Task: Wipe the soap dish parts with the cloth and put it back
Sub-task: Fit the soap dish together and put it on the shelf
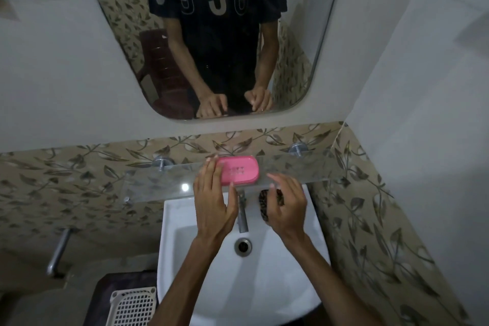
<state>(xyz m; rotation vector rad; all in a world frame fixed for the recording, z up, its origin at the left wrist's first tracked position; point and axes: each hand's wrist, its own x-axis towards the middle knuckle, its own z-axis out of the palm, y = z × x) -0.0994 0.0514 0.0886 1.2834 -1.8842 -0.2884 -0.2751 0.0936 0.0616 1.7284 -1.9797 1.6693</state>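
Head view: the pink soap dish [239, 170] sits on the glass shelf [304, 169] above the sink [264, 286]. The left hand [213, 201] touches the dish's left end, fingers loose and spread, not closed on it. The right hand [287, 206] hovers just beside the dish, open and empty. A dark patterned thing [266, 202] lies under the shelf by the tap [243, 216] — it may be the cloth, but I cannot tell. The step looks like taking or placing the dish — I cannot say which. If wiping is still to do, both hands must grip the dish and lift it.
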